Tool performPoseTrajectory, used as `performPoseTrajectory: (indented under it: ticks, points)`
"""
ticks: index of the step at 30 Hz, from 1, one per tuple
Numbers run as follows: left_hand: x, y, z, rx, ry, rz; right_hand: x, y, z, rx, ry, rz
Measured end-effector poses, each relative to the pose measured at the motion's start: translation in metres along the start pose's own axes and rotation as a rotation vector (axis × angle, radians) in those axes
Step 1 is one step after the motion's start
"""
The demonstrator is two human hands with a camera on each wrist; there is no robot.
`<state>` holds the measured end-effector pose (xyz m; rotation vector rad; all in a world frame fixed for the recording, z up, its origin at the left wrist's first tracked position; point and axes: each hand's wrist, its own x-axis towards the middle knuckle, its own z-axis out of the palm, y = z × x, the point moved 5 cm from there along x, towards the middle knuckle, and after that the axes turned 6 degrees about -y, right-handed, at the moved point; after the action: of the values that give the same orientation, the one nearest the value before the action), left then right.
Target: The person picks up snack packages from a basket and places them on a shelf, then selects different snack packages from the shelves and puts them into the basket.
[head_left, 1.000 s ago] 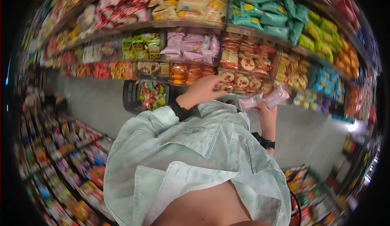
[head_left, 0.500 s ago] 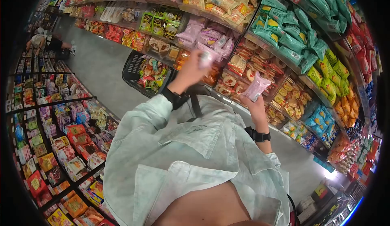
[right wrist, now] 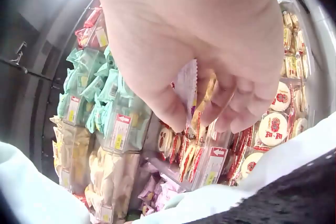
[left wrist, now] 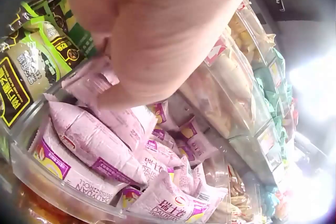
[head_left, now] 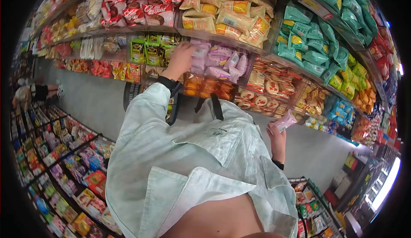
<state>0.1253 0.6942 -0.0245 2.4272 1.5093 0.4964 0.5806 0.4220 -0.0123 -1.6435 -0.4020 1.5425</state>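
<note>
My left hand point(head_left: 180, 60) is at the left end of a bin of pink-purple Swiss roll packets point(head_left: 219, 62). In the left wrist view its thumb and fingers pinch one pink packet point(left wrist: 128, 121), which lies over the other packets in the bin. Lower down and to the right, in front of the shelves, my right hand point(head_left: 278, 141) holds another pink packet point(head_left: 286, 120) by its lower end. Much of that packet point(right wrist: 186, 85) is hidden behind the thumb and palm in the right wrist view.
Green-black packets point(head_left: 152, 52) adjoin the bin on the left, cream packets point(head_left: 235, 20) sit above and orange-brown ones point(head_left: 209, 87) below. A dark basket point(head_left: 130, 94) stands on the floor, partly behind my left sleeve. Another person point(head_left: 36, 93) is at the far left.
One second ago my right hand held two pink packets. My left hand took one and carried it up and left to the bin. The right hand has lowered with the other packet.
</note>
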Motion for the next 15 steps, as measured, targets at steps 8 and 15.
performPoseTrajectory:
  ticks: [8, 15]
  points:
    - [0.010, -0.022, 0.013, 0.044, -0.205, 0.055, -0.041, 0.029, 0.049, -0.014, 0.135, 0.092]
    - [0.013, -0.016, 0.012, 0.055, -0.217, 0.017, -0.051, 0.028, 0.060, -0.098, 0.184, 0.075]
